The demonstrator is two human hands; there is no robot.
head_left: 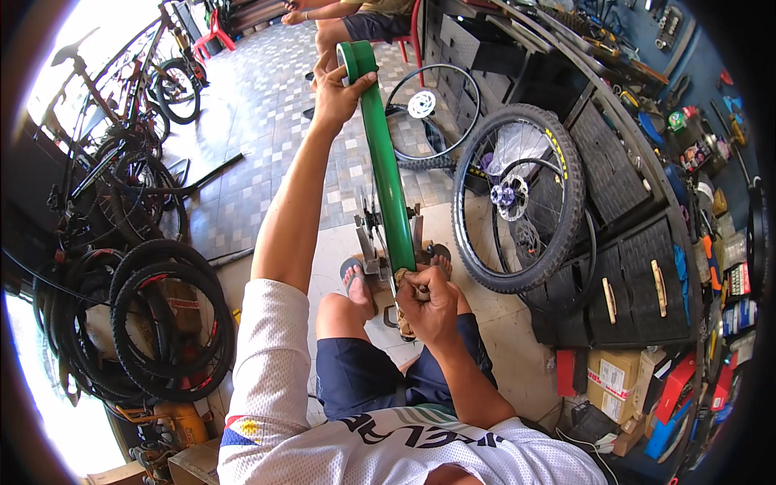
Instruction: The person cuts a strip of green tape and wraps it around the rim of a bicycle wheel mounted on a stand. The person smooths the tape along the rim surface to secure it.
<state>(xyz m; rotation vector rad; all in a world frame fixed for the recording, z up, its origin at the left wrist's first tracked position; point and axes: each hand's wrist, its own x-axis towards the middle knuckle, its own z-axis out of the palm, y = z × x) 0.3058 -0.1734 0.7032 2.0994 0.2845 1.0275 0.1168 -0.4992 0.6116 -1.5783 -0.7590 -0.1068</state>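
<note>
Stretched away from my body, my left hand [338, 95] grips a roll of wide green tape [361, 61], with the thumb on its side. From the roll a taut green strip [390, 178] runs down toward my lap. At its near end my right hand [432, 307] is closed, knuckles up, over the strip's end and a crumpled tan piece [406, 293], perhaps cloth. Beneath the strip stands a metal wheel stand [372, 257], between my feet. A narrow rim seen edge-on seems to sit in it, mostly hidden by the tape and my right hand.
A wheel with a knobbly tire [475, 242] leans against dark drawers [630, 283] on the right. Behind it lies a bare rim [440, 67]. Several tires [166, 319] and parked bicycles [121, 129] fill the left. Another person [356, 24] sits at the far end; boxes [610, 384] stand lower right.
</note>
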